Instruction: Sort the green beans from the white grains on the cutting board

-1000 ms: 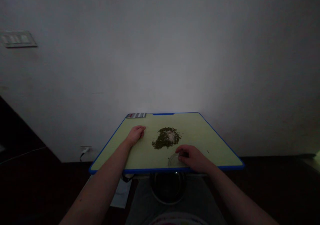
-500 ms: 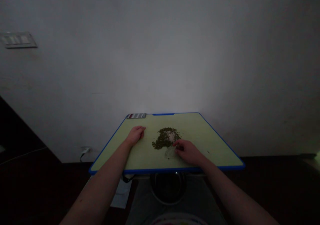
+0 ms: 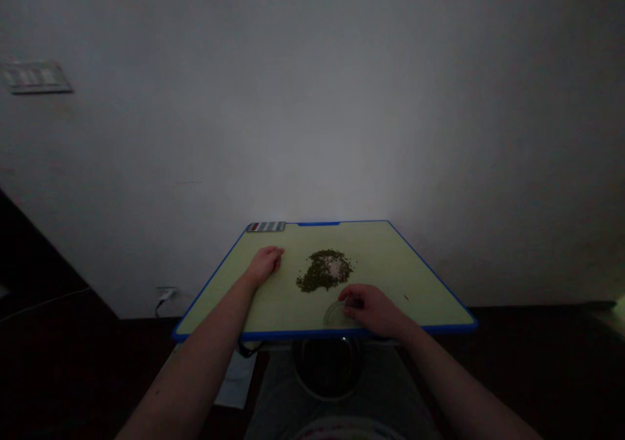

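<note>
A heap of small green grains (image 3: 323, 272) with a pale patch in it lies in the middle of a yellow-green board with a blue rim (image 3: 390, 258). My left hand (image 3: 265, 262) rests on the board left of the heap, fingers curled loosely. My right hand (image 3: 371, 309) lies near the board's front edge, fingers curled over the edge of a small clear round dish (image 3: 334, 313) just below the heap.
A blister strip of tablets (image 3: 266, 226) lies at the board's far left corner. Under the front edge sits a dark round bowl (image 3: 328, 368). A white sheet (image 3: 236, 378) lies on the floor to the left. A switch plate (image 3: 35, 77) hangs on the plain wall.
My right hand went forward with the clear dish to the heap's edge, then drew back toward the board's front edge. My left hand stayed put.
</note>
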